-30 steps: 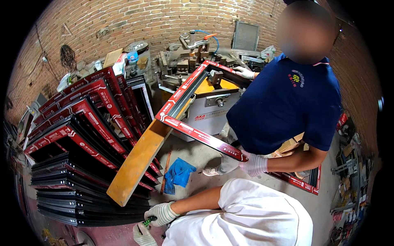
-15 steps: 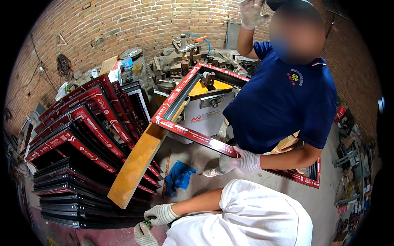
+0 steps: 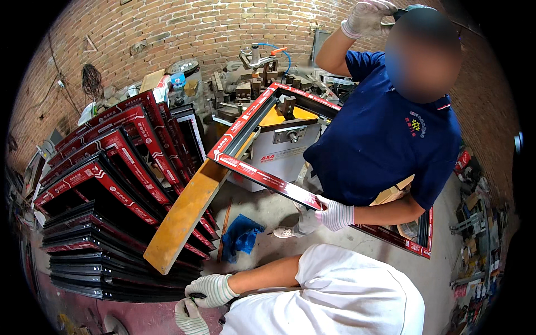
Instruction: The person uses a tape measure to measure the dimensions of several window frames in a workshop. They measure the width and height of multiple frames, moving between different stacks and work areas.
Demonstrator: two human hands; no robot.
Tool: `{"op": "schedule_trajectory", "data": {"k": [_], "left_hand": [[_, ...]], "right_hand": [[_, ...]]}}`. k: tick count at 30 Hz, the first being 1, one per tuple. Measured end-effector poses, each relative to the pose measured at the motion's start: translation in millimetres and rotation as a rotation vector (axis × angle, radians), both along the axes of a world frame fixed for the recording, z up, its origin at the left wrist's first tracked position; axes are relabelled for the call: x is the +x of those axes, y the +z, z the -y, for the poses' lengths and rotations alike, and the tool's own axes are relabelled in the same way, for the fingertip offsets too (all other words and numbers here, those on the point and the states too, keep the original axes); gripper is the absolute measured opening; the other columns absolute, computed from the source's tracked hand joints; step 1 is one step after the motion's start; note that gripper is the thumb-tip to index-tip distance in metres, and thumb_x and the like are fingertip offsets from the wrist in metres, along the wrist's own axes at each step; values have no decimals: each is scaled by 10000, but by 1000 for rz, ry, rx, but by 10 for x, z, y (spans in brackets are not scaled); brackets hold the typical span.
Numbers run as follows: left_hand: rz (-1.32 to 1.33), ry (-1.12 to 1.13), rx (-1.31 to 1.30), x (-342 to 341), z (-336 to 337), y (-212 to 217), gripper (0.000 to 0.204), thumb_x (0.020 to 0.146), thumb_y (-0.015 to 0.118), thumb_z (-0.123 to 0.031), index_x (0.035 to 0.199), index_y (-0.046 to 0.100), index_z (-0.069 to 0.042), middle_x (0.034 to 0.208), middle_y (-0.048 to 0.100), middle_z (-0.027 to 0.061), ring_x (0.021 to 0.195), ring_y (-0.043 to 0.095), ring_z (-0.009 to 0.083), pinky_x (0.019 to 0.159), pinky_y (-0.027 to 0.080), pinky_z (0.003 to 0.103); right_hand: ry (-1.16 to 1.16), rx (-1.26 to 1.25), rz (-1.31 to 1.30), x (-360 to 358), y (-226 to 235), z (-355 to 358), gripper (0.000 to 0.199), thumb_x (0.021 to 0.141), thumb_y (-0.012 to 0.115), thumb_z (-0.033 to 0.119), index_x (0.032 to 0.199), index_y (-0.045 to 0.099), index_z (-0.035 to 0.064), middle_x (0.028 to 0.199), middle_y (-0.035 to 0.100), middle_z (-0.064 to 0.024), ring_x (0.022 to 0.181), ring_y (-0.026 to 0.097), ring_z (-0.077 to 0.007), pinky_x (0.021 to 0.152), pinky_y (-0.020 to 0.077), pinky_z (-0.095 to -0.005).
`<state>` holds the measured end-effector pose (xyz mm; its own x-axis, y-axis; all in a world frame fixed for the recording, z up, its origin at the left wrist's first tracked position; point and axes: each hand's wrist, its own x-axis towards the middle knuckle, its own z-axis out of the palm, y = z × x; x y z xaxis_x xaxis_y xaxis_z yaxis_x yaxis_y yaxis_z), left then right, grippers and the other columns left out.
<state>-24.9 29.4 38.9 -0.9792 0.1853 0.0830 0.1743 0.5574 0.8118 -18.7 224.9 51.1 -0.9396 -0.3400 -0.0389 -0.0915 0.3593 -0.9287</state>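
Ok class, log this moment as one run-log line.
left hand: gloved, beside right | right hand: gloved, grip on dark item | frame stack: nearby | co-worker: holds red frame

Red brick wall (image 3: 167,33); grey concrete floor (image 3: 268,209); cluttered workbench (image 3: 245,84)

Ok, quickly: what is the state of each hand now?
Left hand: partly hidden, cannot tell.
Right hand: closed on a small dark tool.
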Motion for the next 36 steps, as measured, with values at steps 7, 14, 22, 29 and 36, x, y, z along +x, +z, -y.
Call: {"op": "schedule_trajectory", "data": {"k": [7,14,22,29,36], "left_hand": [[16,-25,89,-71,-106,237,284,1039,574,-232,1028,633,46,896,656,105,784,579,177,718,501,341],[74,-114,110,-45,-158,219,284,1038,604,-248,983,621,31,870,638,84,781,568,173,718,492,341],[125,-69,90,58,-166,301,262,1046,585,-227,1000,626,28,862,619,68,761,534,139,681,480,319],[79,-65,105,147,-77,216,248,1048,578,-207,996,632,29,881,619,65,779,536,143,697,484,316],[89,-35,134,211,-82,172,223,1044,583,-189,1007,634,25,914,631,73,810,550,147,739,494,319]], "right_hand": [[-85,38,-87,33,201,-111,330,900,593,246,1158,654,48,1029,679,-212,1000,654,-406,873,538,-473],[-140,70,-62,125,289,-175,292,897,612,249,1088,677,38,956,685,-205,965,655,-402,850,537,-468],[-106,64,-91,136,223,-137,290,915,599,259,1090,680,43,990,685,-210,978,656,-403,861,538,-476],[-81,51,-107,170,196,-81,266,917,604,250,1073,679,48,960,682,-193,955,653,-394,845,536,-471],[-67,47,-93,196,172,-85,277,911,609,266,1068,678,48,970,686,-202,954,658,-406,834,541,-479]]}}
